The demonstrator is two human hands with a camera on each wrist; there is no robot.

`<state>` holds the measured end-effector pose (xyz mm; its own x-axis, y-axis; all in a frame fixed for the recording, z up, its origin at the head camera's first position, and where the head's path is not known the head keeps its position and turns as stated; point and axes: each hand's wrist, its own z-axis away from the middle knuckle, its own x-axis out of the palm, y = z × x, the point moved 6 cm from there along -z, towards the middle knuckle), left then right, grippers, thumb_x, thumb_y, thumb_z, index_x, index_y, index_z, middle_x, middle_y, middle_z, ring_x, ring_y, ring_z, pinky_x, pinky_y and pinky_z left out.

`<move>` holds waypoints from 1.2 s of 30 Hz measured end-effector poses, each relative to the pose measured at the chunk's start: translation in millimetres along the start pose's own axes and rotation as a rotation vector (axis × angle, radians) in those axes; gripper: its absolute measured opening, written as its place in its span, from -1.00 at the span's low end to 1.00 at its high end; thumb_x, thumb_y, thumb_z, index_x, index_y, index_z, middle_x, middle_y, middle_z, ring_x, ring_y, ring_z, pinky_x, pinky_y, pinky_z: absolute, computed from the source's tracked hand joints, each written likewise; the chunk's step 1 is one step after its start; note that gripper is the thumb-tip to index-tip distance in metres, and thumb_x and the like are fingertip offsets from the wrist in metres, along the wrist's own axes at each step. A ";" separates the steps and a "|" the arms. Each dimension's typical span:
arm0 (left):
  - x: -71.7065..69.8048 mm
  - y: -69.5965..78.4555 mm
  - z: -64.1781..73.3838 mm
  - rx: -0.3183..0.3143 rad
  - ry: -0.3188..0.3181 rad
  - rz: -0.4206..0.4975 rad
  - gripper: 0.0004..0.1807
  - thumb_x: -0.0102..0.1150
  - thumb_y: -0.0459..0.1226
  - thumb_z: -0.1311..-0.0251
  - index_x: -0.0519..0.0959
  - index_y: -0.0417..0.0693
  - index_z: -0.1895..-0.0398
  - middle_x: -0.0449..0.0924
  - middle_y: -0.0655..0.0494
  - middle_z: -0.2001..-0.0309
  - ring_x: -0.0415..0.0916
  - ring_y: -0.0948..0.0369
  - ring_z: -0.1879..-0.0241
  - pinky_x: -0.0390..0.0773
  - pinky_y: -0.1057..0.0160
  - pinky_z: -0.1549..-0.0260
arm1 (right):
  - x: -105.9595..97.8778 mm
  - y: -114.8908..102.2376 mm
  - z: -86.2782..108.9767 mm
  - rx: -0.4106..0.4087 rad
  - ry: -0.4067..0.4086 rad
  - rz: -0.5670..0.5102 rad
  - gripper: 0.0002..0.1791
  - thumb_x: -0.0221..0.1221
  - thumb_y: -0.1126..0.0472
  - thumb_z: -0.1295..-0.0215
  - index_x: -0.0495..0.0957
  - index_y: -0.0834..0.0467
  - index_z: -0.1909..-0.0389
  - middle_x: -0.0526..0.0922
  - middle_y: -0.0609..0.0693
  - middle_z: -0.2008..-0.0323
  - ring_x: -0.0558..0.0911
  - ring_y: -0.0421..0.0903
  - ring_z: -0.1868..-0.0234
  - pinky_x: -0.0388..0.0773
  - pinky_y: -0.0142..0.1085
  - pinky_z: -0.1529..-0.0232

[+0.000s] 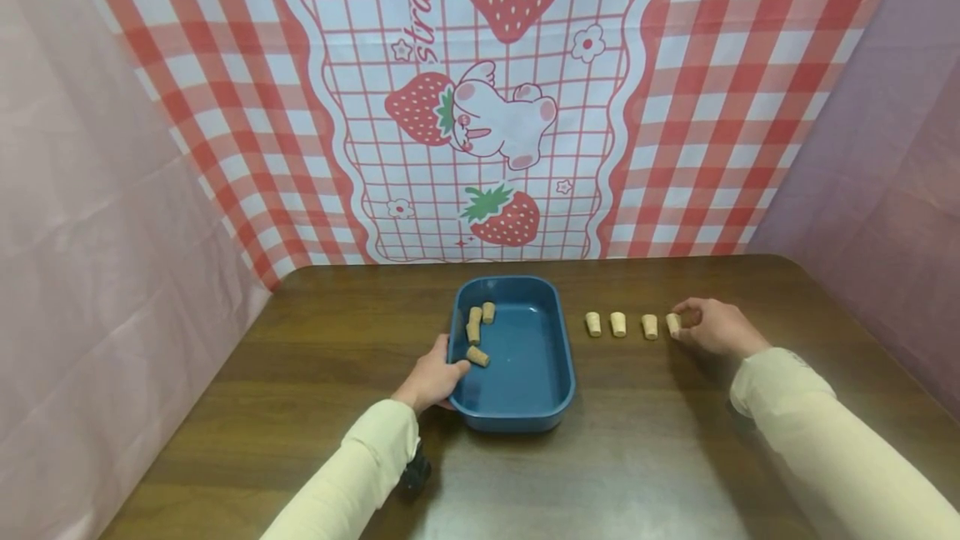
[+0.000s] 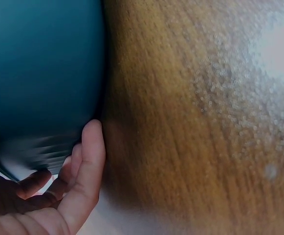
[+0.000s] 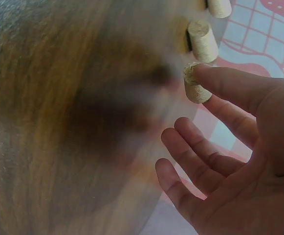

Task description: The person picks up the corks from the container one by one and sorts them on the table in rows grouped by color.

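A blue rectangular tray (image 1: pixel 525 365) stands mid-table, with several brown cork stoppers (image 1: pixel 477 356) lying along its left side. My left hand (image 1: pixel 433 377) grips its left wall, thumb over the rim; in the left wrist view the fingers (image 2: pixel 90 152) press against the outside. To the right of the tray runs a row of paler cork stoppers. My right hand (image 1: pixel 717 328) pinches the rightmost cork stopper (image 3: pixel 196 90) between thumb and index finger, the other fingers spread apart. Three more pale stoppers, one of them the neighbouring stopper (image 1: pixel 649 327), stand upright to its left.
The brown wood-grain table (image 1: pixel 315 407) ends at the back against a red-and-white checked cloth (image 1: pixel 720 107) with strawberry prints. Plain pale cloths hang on the left and right sides. A dark object (image 1: pixel 415 472) shows beneath my left cuff.
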<state>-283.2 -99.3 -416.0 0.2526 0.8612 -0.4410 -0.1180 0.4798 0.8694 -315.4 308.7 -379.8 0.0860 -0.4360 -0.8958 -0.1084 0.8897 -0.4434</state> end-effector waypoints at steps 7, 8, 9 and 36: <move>-0.8 0.7 1.2 0.016 0.009 0.006 -0.41 0.04 -0.33 -0.35 0.20 -0.26 -0.41 0.48 -0.43 -0.08 0.67 -0.04 0.31 0.75 0.03 0.51 | 3.4 5.0 -1.5 0.017 -0.007 0.024 -0.53 0.31 0.27 -0.24 0.50 0.44 -0.10 0.61 0.48 0.07 0.55 0.45 0.03 0.53 0.31 0.04; -0.7 1.0 1.4 0.017 0.008 0.007 -0.41 0.04 -0.33 -0.35 0.20 -0.26 -0.41 0.48 -0.44 -0.08 0.67 -0.04 0.30 0.75 0.03 0.51 | 3.7 5.6 -1.4 0.019 -0.006 0.023 -0.53 0.32 0.27 -0.24 0.50 0.44 -0.10 0.61 0.48 0.07 0.55 0.45 0.03 0.53 0.31 0.04; -0.6 1.3 1.6 0.017 0.007 0.008 -0.41 0.04 -0.33 -0.35 0.20 -0.27 -0.42 0.48 -0.44 -0.08 0.67 -0.05 0.31 0.75 0.03 0.51 | 4.0 6.3 -1.3 0.021 -0.007 0.023 -0.53 0.32 0.27 -0.24 0.50 0.44 -0.10 0.61 0.48 0.07 0.55 0.44 0.03 0.53 0.30 0.04; -0.8 2.0 0.8 0.000 0.000 -0.005 -0.41 0.02 -0.33 -0.40 0.18 -0.26 -0.44 0.44 -0.46 -0.16 0.66 -0.05 0.27 0.76 0.03 0.48 | -4.0 -6.9 -5.1 0.007 0.050 0.004 -0.47 0.31 0.27 -0.23 0.48 0.44 -0.18 0.58 0.52 -0.01 0.56 0.45 -0.01 0.55 0.29 0.04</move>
<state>-282.9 -99.2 -413.7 0.2535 0.8590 -0.4449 -0.1170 0.4838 0.8673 -320.0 303.6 -373.4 0.0357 -0.4389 -0.8978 -0.1021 0.8921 -0.4402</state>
